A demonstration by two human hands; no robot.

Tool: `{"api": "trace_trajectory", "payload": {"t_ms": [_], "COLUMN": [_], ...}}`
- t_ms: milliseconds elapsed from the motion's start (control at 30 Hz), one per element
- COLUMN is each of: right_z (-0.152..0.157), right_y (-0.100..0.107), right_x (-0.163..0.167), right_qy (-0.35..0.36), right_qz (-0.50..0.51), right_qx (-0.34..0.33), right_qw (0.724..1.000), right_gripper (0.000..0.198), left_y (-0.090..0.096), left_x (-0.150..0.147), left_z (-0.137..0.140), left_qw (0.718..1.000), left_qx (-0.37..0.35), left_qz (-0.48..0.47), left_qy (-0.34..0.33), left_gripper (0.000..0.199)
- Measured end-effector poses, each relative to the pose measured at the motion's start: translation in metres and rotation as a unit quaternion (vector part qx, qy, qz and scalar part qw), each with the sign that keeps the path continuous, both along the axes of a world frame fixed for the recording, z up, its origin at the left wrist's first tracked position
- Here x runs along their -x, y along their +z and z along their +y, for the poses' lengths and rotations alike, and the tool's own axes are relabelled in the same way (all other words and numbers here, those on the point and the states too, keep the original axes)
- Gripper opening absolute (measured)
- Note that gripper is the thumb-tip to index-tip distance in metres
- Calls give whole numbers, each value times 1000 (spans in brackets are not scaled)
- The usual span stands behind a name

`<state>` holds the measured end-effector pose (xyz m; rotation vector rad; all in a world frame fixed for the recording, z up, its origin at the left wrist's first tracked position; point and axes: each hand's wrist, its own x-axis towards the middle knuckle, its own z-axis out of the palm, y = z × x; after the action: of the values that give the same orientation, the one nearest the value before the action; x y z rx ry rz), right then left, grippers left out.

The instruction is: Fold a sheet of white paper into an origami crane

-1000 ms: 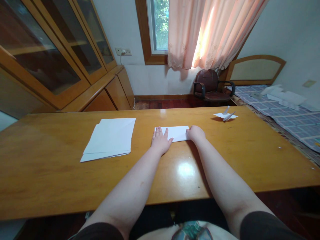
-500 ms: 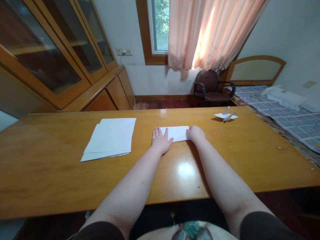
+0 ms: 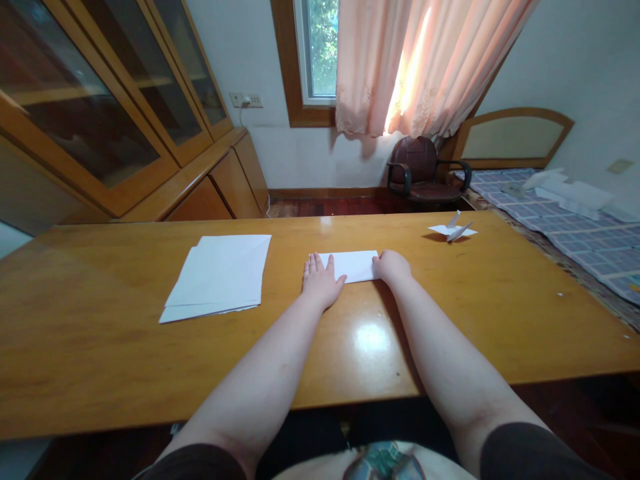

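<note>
A white folded sheet of paper (image 3: 354,266) lies flat on the wooden table, a long narrow rectangle in front of me. My left hand (image 3: 321,279) rests on its left end, palm down with the fingers spread. At the right end, my right hand (image 3: 393,267) is closed with thumb and fingers pinching the paper's edge; most of its fingers are hidden behind the hand. Farther right sits a folded white paper crane (image 3: 453,231), apart from both hands.
A stack of white paper sheets (image 3: 217,270) lies to the left on the wooden table (image 3: 100,347). Beyond the far edge stand a brown armchair (image 3: 420,167) and, to the right, a bed (image 3: 565,207). Glass-door cabinets (image 3: 125,100) line the left wall.
Both hands keep the same places on the folded paper. The whole view has shifted very slightly; nothing else has visibly moved.
</note>
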<state>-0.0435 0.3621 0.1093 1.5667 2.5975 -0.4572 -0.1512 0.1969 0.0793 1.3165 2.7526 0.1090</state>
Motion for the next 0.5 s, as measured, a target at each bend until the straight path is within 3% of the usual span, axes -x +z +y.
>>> {"api": "trace_trajectory", "payload": {"t_ms": [333,433,500], "right_z": [-11,-15,-20], "right_y": [6,12,15], "right_x": [-5,-8,-9], "right_qy": [-4,8,55], "right_qz": [16,27,48], "right_qx": [-26,-83,-143], "right_qw": [1000,996,987], "right_gripper": [39,41,36], "left_y": [3,3,2], "left_x": [-1,-1,-1], "left_z": [4,4,4], "left_qw": [1000,1000,1000], "left_qx": [17,14,11], "left_qz": [-13,-10,-8], "left_qy": [7,6,6], "left_gripper": [79,80,80]}}
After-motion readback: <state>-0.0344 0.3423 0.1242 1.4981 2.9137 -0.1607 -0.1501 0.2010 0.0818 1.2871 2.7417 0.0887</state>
